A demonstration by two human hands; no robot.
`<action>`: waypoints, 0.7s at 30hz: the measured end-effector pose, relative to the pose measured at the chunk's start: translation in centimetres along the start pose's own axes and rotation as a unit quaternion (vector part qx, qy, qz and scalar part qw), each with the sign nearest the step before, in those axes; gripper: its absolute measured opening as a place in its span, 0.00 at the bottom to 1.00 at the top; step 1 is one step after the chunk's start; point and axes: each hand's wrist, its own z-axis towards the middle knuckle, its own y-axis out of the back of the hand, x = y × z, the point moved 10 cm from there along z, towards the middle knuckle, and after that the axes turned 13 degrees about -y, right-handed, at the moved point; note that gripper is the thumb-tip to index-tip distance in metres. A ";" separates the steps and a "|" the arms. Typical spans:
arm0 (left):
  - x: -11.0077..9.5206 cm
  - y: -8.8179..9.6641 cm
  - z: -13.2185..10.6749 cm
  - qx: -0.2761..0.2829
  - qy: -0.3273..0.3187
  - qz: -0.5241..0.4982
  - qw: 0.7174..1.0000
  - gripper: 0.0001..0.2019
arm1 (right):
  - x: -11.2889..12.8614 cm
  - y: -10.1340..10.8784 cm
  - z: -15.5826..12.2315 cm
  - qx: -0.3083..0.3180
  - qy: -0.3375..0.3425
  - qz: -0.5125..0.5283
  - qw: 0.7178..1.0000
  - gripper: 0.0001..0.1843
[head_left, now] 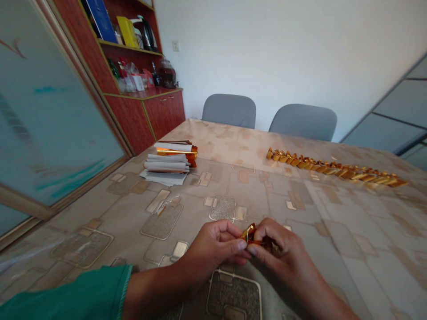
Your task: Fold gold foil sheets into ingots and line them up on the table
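Between my two hands, above the near part of the table, is a small piece of shiny gold foil paper (pixel 248 232), partly folded. My left hand (pixel 223 243) pinches its left side between thumb and fingers. From the right, my right hand (pixel 278 246) grips the other side, its fingers curled and covering part of the foil. A long row of folded gold foil pieces (pixel 333 170) lies at the far right of the table. At the far left sits a stack of paper sheets (pixel 167 166), white or grey on one face and gold on the other.
A patterned tablecloth (pixel 253 195) covers the table. Two grey chairs (pixel 229 110) stand at its far side, by the white wall. A red-brown cabinet (pixel 163 111) holding a kettle (pixel 147 33) and a glass jar (pixel 167 73) is at the back left, beside a sliding glass door (pixel 63 111).
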 end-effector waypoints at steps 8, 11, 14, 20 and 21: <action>0.0 -0.4 -0.3 0.008 0.020 -0.027 0.999 0.19 | -0.7 -0.1 0.2 0.036 -0.057 0.104 0.992 0.08; 0.2 -0.5 -0.4 0.032 0.024 -0.014 0.999 0.18 | -0.6 -0.4 0.2 0.056 -0.055 0.088 0.993 0.08; 0.3 -0.6 -0.4 0.049 0.025 0.000 0.998 0.18 | -0.5 -1.0 0.2 0.081 -0.051 0.092 0.991 0.09; 0.0 -0.3 -0.3 0.008 0.032 -0.009 0.999 0.18 | -0.1 -0.3 0.0 0.085 -0.058 0.158 0.982 0.12; -0.1 -0.2 -0.3 -0.009 0.032 -0.020 0.999 0.18 | -0.2 0.2 0.1 0.070 -0.064 0.169 0.981 0.14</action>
